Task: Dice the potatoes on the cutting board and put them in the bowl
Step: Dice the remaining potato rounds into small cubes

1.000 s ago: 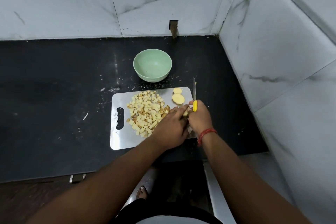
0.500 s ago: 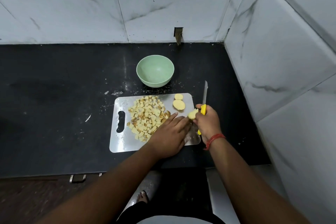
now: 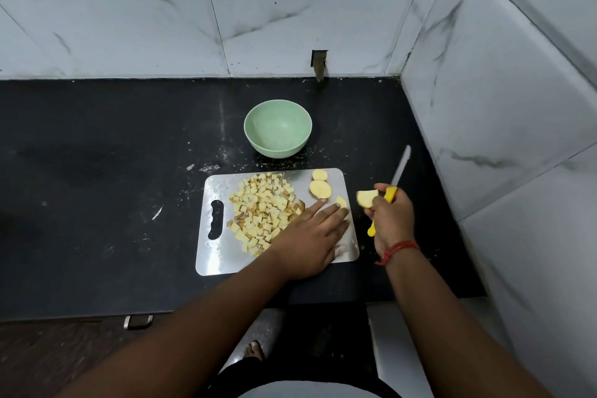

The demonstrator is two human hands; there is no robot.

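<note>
Both forearms are bare from the bottom edge of the view up to the hands, with no sleeve showing on either. The right hand (image 3: pixel 392 220) has a red thread bracelet (image 3: pixel 399 249) wound around its wrist, with a loose strand trailing toward the inner side; the left hand (image 3: pixel 310 241) wears nothing on wrist or fingers. Low in the view, a dark garment with a lighter grey patch at the very bottom covers the torso, and a bare foot (image 3: pixel 253 350) with its toes showing stands on the floor below the counter edge.
</note>
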